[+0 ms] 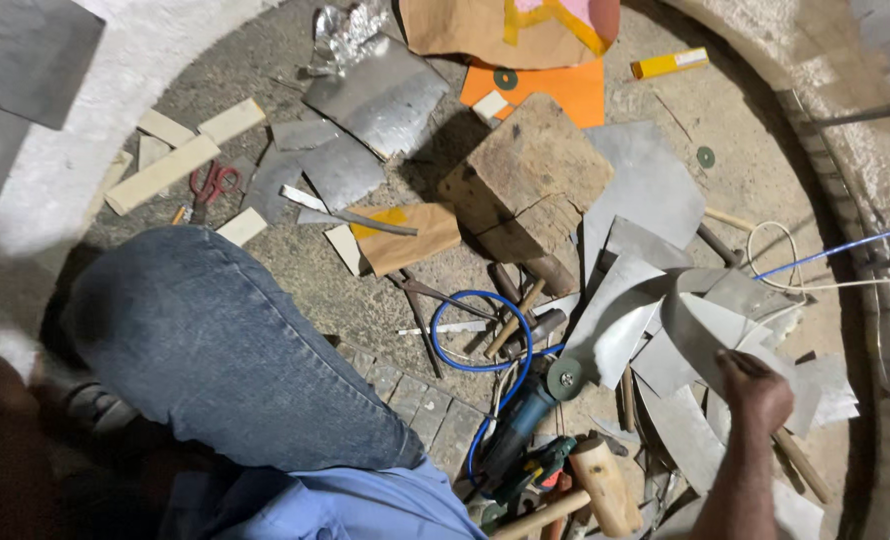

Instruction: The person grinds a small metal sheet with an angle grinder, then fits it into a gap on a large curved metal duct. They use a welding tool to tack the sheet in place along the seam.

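A worker in faded blue jeans (pixel 225 350) and a light blue shirt (pixel 365 505), right forearm (pixel 735 490) bare.

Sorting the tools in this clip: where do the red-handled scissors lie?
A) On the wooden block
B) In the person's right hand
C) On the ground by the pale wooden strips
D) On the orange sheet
C: the red-handled scissors lie on the ground beside the pale wooden strips, far from the right hand.
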Motion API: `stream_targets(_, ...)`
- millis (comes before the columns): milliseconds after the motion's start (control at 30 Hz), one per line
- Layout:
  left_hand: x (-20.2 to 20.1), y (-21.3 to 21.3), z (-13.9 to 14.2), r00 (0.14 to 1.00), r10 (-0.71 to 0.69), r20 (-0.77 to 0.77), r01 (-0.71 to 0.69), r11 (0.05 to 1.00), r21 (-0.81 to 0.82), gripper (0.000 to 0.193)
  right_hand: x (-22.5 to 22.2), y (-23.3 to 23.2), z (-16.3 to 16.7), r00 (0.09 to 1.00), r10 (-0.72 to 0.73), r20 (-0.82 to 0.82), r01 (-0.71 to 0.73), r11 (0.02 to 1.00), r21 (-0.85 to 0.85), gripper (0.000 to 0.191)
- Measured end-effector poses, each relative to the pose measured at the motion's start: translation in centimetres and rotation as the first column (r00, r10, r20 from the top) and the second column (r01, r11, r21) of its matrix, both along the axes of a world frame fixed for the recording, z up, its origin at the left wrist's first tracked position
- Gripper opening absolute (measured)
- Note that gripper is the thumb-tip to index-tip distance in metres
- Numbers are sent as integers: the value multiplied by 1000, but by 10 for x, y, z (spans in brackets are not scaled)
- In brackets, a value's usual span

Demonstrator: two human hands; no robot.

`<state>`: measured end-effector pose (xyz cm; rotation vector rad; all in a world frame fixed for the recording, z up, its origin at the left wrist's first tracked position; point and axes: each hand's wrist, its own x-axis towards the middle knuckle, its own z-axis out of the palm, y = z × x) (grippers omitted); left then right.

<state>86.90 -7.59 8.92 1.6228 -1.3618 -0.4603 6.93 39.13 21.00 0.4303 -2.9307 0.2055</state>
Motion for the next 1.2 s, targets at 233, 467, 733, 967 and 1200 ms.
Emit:
stream_targets(233, 19, -3, 18, 990, 24, -140, -37, 995, -92, 25, 19, -57, 107, 917, 15, 398, 327, 540, -775, 26)
stream_targets(467, 30, -1, 39, 990, 114, 78, -105, 988, -117, 25, 128, -100, 170, 833, 551, 54, 59, 8, -998, 40)
stream_targets(733, 44, -1, 69, 960, 273, 66, -272, 962, -22, 35, 278, -230, 222, 482, 868, -118, 12, -141, -990, 55)
stream_targets(967, 69, 4, 81, 946, 314, 84, -316, 949, 2, 36, 419, -349, 222, 158, 983, -97, 140, -119, -983, 71)
stream_targets(1200, 90, 7, 92, 943, 329, 42, -332, 935, 128, 42, 560, -537, 227, -5, 996, -91, 281, -86, -956, 64)
